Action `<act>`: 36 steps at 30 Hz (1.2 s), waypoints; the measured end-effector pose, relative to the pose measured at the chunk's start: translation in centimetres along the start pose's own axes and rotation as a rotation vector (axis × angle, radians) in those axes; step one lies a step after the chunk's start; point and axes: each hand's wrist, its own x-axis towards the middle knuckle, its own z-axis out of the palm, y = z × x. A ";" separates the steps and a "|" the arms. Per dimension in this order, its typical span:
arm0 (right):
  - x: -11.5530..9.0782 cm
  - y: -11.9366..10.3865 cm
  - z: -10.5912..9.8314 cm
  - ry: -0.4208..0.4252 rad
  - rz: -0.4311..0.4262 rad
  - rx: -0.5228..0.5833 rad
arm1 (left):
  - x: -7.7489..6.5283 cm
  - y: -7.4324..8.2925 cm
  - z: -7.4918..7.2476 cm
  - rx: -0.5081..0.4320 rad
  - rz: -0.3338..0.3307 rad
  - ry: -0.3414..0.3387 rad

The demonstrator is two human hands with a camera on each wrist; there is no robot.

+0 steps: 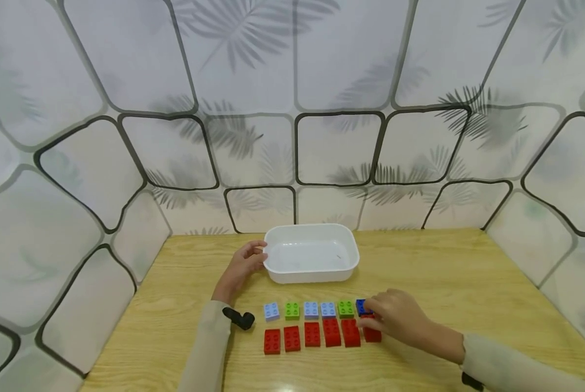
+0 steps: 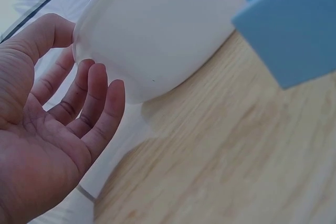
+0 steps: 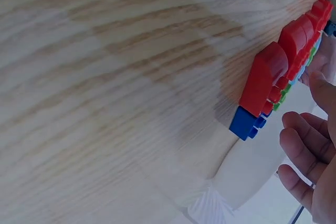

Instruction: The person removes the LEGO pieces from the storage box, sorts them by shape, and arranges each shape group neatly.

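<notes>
My left hand [image 1: 239,271] is at the left end of a white plastic tub [image 1: 312,276], with curled fingers and thumb at its rim. In the left wrist view the fingertips [image 2: 94,72] meet the tub's outer wall. At the right end of two brick rows, my right hand [image 1: 404,318] hovers by a dark blue toy brick [image 1: 361,306] and a red brick [image 1: 373,335]. In the right wrist view a gap shows between its loosely bent fingers [image 3: 296,135] and the blue brick [image 3: 244,123]; nothing is held. The hand partly hides both bricks in the head view.
Light blue bricks [image 1: 271,311] and green bricks [image 1: 292,311] form the far row. Several red bricks [image 1: 272,342] line up nearer on the wooden table [image 1: 429,272]. A patterned curtain [image 1: 253,163] borders the table's back and sides. Black straps [image 1: 243,320] circle both wrists.
</notes>
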 end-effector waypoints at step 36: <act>6.7 2.0 -0.8 0.209 0.002 -0.016 | -0.4 2.9 -0.5 0.165 0.045 0.067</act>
